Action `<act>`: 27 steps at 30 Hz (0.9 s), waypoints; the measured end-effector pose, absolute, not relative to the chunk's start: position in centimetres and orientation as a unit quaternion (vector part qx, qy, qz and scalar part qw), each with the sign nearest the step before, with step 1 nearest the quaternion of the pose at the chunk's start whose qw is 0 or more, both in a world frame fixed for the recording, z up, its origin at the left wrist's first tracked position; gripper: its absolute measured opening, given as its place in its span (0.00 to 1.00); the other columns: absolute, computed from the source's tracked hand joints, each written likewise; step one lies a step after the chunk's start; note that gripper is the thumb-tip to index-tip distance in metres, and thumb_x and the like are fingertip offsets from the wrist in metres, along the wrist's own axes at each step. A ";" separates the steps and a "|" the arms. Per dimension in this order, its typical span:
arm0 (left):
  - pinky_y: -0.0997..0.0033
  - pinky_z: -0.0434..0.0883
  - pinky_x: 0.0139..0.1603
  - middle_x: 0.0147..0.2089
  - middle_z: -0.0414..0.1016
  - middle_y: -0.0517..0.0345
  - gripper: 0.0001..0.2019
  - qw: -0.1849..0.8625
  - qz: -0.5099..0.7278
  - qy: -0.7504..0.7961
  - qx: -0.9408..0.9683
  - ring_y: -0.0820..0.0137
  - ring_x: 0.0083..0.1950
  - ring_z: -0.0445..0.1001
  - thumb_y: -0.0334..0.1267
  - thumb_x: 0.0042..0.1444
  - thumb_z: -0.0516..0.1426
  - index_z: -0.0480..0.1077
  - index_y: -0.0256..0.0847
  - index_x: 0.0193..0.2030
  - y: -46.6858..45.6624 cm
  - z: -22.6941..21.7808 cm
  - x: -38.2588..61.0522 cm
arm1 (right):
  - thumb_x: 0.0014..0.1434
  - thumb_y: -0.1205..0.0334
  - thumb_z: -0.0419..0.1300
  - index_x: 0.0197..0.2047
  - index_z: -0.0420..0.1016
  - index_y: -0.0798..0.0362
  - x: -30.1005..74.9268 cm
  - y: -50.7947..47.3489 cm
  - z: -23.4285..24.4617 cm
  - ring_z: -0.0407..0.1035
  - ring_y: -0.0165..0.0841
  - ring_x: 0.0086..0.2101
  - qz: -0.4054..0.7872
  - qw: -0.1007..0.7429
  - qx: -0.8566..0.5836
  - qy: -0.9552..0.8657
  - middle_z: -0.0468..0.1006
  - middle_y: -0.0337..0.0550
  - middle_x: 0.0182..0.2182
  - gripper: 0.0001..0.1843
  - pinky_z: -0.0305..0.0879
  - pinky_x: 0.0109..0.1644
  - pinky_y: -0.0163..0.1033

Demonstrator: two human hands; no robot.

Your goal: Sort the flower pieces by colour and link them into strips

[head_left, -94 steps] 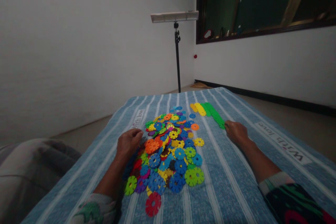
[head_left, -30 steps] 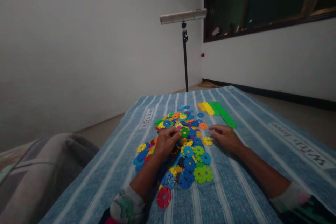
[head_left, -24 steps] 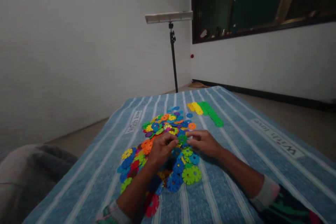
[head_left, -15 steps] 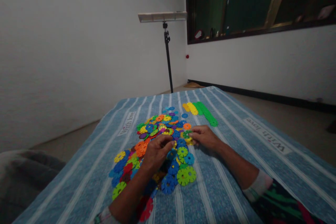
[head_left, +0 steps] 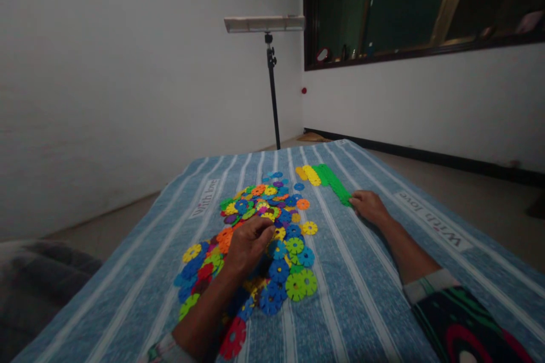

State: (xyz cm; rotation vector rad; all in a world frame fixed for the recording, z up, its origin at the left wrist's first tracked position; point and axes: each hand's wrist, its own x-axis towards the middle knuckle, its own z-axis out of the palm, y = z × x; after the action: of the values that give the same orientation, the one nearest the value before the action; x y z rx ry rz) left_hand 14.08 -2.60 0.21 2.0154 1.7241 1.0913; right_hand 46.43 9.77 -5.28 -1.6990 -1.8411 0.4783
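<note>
A heap of notched plastic discs point(head_left: 293, 245) in many colours lies on the striped cloth. Over the middle of it is my left hand point(head_left: 250, 243), its thumb and fingers curled together; whatever they hold, if anything, is hidden. To the right, my right hand point(head_left: 369, 207) pinches a green disc at the near end of an overlapping green row point(head_left: 334, 182). Most of that disc is covered by the fingers. Beside the green row are a shorter yellow row point(head_left: 312, 175) and an orange-yellow row point(head_left: 301, 173).
A blue and white striped cloth point(head_left: 366, 300) covers the table. Behind it stands a black pole point(head_left: 273, 96) topped by a flat light panel point(head_left: 264, 24). Grey fabric point(head_left: 42, 295) bulges at the lower left. A dark window point(head_left: 404, 5) is at the upper right.
My right hand has moved right with a green disc, from the heap's edge to the near end of the green row. My left hand stays over the heap, shifted slightly left.
</note>
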 end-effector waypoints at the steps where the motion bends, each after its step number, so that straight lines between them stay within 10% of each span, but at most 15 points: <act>1: 0.65 0.71 0.39 0.30 0.76 0.57 0.11 0.136 0.375 0.596 0.697 0.65 0.33 0.74 0.44 0.54 0.53 0.75 0.43 0.30 -2.6 0.2 14.1 | 0.57 0.60 0.54 0.28 0.77 0.52 46.3 9.9 -5.4 0.69 0.30 0.25 0.168 0.289 -0.646 -0.686 0.74 0.36 0.18 0.12 0.57 0.31 0.33; 8: 0.64 0.71 0.39 0.30 0.77 0.57 0.11 0.142 0.370 0.600 0.695 0.64 0.34 0.74 0.44 0.52 0.54 0.75 0.43 0.28 -2.6 0.4 14.1 | 0.57 0.60 0.57 0.50 0.76 0.53 46.4 10.1 -5.8 0.72 0.32 0.30 0.130 0.322 -0.689 -0.636 0.77 0.39 0.23 0.18 0.62 0.36 0.34; 27: 0.64 0.70 0.39 0.30 0.77 0.56 0.11 0.132 0.356 0.600 0.704 0.65 0.33 0.75 0.43 0.52 0.54 0.75 0.43 0.28 -2.5 0.0 13.9 | 0.53 0.53 0.60 0.40 0.81 0.50 47.4 9.7 -5.3 0.73 0.37 0.40 0.072 0.190 -0.690 -0.695 0.81 0.46 0.39 0.14 0.59 0.35 0.35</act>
State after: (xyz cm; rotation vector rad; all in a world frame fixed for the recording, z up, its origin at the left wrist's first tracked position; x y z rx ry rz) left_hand 13.90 -2.52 -0.01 2.0447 1.7406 1.0331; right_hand 47.43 9.70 -5.33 -1.9378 -1.9534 0.2010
